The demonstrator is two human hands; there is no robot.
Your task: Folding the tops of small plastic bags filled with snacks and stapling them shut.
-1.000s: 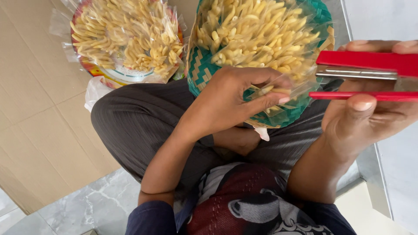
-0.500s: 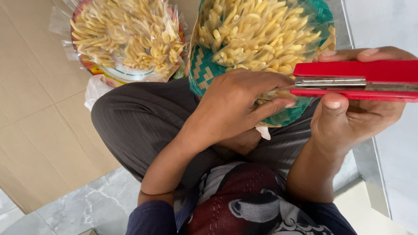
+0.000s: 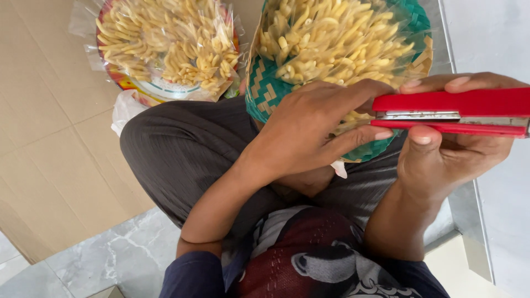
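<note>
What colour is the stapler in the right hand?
The stapler in the right hand is red with a silver metal strip, seen in the head view.

Red stapler [image 3: 458, 112]: right end cut off by the frame edge; underside covered by the right hand [image 3: 450, 157], whose thumb presses from below. Stapler mouth sits behind the left hand's [image 3: 309, 135] fingertips, so what's between its arms can't be told. Green woven tray [image 3: 265, 91]: far rim out of frame, near-right rim hidden behind left hand. Clear wrap seam under those fingers not visible. Second tray [image 3: 130, 83] at far left: top cropped, near edge tucked behind the knee. White scrap [image 3: 338, 169] under the green tray: mostly hidden, kind unclear.
</note>
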